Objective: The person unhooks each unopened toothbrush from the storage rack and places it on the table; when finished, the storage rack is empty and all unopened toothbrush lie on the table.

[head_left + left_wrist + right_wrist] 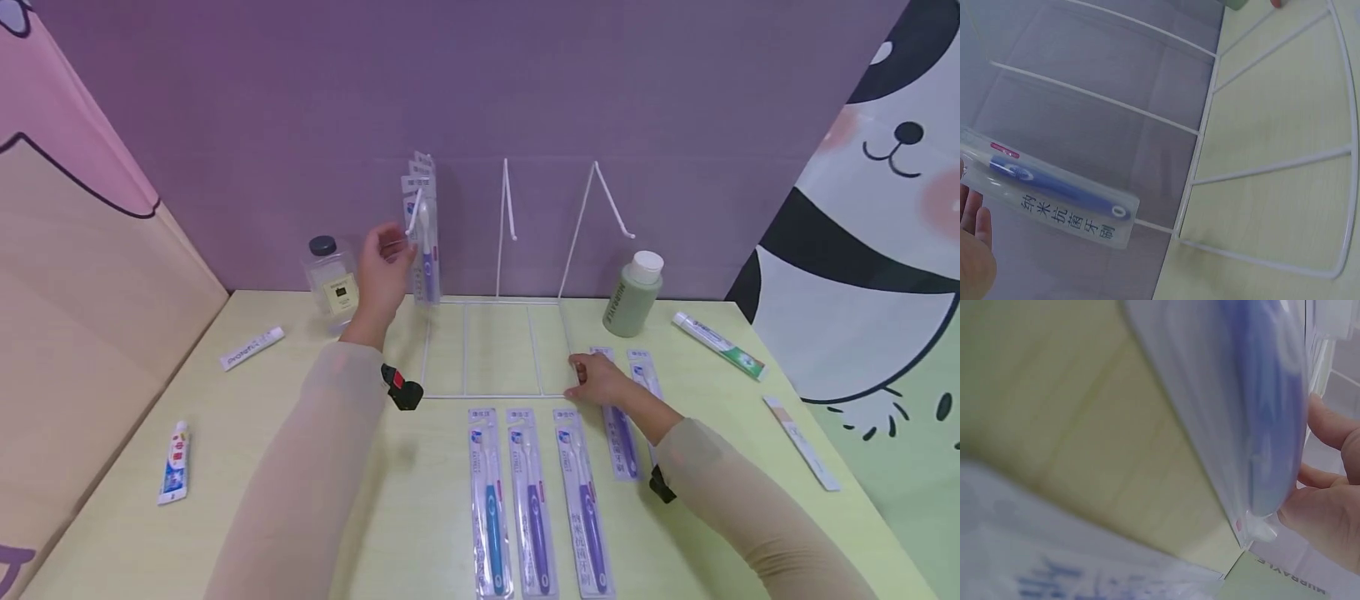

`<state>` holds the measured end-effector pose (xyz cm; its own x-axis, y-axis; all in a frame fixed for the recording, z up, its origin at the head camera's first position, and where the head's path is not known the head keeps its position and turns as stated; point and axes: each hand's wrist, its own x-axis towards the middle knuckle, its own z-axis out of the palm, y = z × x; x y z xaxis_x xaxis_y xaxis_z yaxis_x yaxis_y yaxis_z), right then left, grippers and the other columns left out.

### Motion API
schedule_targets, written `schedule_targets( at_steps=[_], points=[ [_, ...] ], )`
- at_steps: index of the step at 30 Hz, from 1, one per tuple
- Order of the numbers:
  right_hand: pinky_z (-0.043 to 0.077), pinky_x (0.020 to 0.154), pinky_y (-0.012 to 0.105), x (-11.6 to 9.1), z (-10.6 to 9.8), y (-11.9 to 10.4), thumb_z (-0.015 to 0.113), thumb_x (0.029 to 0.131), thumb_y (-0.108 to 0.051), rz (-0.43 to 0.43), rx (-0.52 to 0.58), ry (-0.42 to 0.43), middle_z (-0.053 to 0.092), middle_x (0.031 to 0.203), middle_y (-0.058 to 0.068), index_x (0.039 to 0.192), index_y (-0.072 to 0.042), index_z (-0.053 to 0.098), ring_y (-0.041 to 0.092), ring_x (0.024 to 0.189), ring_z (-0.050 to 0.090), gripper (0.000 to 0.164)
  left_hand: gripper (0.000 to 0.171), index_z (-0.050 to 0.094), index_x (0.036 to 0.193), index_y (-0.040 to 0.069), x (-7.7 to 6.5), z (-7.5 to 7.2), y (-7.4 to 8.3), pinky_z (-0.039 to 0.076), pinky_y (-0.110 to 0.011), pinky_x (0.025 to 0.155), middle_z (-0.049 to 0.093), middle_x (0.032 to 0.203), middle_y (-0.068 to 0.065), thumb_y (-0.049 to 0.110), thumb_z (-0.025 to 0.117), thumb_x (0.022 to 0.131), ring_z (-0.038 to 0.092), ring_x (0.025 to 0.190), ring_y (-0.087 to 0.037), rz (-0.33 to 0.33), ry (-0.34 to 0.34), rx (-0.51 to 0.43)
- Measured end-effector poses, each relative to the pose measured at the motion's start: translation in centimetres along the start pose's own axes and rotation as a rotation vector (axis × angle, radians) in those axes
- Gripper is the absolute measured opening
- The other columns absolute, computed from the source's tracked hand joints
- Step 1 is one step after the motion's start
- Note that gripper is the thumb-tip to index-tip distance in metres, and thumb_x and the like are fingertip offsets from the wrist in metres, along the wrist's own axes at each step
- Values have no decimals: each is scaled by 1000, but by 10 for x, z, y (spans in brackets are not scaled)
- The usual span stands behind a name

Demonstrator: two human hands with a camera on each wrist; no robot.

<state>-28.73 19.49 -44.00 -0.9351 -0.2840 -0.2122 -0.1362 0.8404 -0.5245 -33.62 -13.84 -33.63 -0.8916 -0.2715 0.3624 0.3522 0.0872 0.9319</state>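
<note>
My left hand (384, 271) is at the left hook of a white wire rack (498, 396), its bent fingers pinching the edge of a packaged toothbrush (427, 262). In the left wrist view this toothbrush pack (1054, 194) has a blue handle; the left hand (975, 250) shows only partly at the edge. More packs hang behind it. At the rack's front right corner, my right hand (598, 379) grips the wire. A blurred toothbrush pack (1272, 425) partly covers the right hand (1329, 494) in the right wrist view.
Packaged toothbrushes lie in front, one with a blue handle (492, 533), others purple (537, 533). A clear bottle with a black cap (330, 287) stands left of the rack, a green bottle (633, 296) right. Toothpaste tubes (251, 348) and a slim pack (801, 442) lie near the sides.
</note>
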Motion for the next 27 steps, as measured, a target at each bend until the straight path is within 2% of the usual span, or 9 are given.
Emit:
schedule_targets(
  at_steps=[4, 12, 20, 27],
  points=[
    [40, 84, 39, 0, 2, -2, 73, 76, -16, -16, 6, -6, 48, 100, 12, 132, 5, 39, 24, 92, 44, 69, 41, 45, 122, 0, 2, 2, 1, 40, -25, 87, 52, 109, -13, -5, 59, 84, 50, 100, -22, -14, 10, -56],
    [39, 84, 38, 2, 3, 0, 74, 75, -17, -8, -12, 6, 47, 100, 11, 132, 3, 41, 24, 91, 43, 69, 37, 47, 120, 3, 0, 4, -7, 41, -26, 85, 56, 109, -11, -2, 59, 85, 51, 96, -19, -12, -10, 40],
    [40, 78, 36, 2, 5, 5, 73, 76, -17, -31, -27, 29, 45, 96, 8, 131, 4, 42, 23, 88, 41, 66, 31, 50, 118, 7, 0, 7, -4, 42, -29, 84, 55, 109, -9, 2, 56, 88, 51, 96, -19, -28, -14, 32],
    [39, 75, 34, 1, 4, 3, 73, 77, -16, -50, -36, 36, 42, 93, 9, 131, 5, 41, 22, 85, 40, 66, 32, 51, 118, 9, -5, 7, 4, 43, -31, 82, 57, 109, -5, 9, 59, 87, 52, 93, -18, -44, -65, 37]
  ],
)
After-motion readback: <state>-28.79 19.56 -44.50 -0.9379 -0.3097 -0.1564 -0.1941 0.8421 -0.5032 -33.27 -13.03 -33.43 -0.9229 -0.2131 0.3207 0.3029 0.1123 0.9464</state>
